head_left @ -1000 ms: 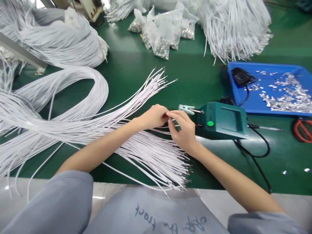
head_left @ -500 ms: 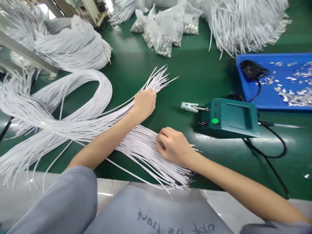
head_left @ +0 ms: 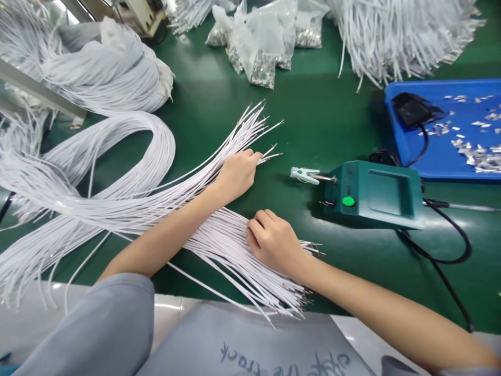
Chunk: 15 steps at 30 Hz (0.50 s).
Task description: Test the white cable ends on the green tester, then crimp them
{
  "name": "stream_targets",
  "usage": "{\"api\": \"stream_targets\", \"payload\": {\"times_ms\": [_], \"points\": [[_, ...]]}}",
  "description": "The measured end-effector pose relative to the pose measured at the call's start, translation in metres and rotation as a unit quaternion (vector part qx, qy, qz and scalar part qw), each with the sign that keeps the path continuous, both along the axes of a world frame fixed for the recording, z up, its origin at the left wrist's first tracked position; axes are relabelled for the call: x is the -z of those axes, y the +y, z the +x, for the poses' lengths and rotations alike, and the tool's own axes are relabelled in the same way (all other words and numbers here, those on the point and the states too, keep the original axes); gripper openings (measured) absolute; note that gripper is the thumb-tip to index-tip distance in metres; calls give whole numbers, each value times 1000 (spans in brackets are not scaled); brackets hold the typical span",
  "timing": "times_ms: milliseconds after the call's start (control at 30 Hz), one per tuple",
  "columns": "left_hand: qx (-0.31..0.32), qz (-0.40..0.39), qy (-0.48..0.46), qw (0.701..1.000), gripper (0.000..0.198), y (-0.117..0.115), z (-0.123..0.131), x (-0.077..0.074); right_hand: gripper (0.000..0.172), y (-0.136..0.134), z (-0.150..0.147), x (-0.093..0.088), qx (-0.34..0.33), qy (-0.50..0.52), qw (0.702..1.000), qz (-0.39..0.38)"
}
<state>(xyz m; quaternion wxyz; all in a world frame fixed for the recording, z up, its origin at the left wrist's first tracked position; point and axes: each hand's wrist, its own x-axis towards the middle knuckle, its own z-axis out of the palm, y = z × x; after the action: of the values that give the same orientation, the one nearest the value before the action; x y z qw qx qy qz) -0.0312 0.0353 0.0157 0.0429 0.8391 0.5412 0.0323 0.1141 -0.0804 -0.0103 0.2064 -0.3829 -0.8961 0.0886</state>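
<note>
Long white wires (head_left: 117, 198) lie fanned across the green table (head_left: 321, 120). My left hand (head_left: 237, 171) pinches a couple of wire ends pulled out of the upper fan of wires (head_left: 250, 125), their bare tips pointing right. My right hand (head_left: 274, 241) rests curled on the lower fan of wires (head_left: 230, 250), fingers closed on one of them. A teal benchtop device (head_left: 371, 196) with a green button and a small clip at its left end stands just right of both hands.
A blue tray (head_left: 430, 156) with metal terminals and a black pedal sits at the right. Clear bags of terminals (head_left: 262, 47) and heaps of white wires (head_left: 391, 31) lie at the back. A big wire bundle (head_left: 102, 73) is at the back left. Black cables run from the device.
My hands parted from in front of the device's clip. The left reached up to the upper fan and drew wire ends rightwards; the right dropped onto the lower fan.
</note>
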Motion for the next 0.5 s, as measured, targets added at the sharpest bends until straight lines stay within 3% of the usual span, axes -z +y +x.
{"api": "stream_targets", "payload": {"times_ms": [200, 300, 400, 500], "points": [[15, -65, -149, 987, 40, -4, 2, 4, 17, 1, 1, -3, -5, 0, 1000, -20], [1, -118, -252, 960, 24, -5, 5, 2, 17, 2, 1, -4, -1, 6, 1000, -29], [-1, -224, -371, 901, 10, -6, 5, -5, 17, 3, 0, -3, -4, 10, 1000, -26], [7, -334, -461, 822, 13, -5, 4, -13, 19, 3, 0, -1, -6, 14, 1000, -26]]}}
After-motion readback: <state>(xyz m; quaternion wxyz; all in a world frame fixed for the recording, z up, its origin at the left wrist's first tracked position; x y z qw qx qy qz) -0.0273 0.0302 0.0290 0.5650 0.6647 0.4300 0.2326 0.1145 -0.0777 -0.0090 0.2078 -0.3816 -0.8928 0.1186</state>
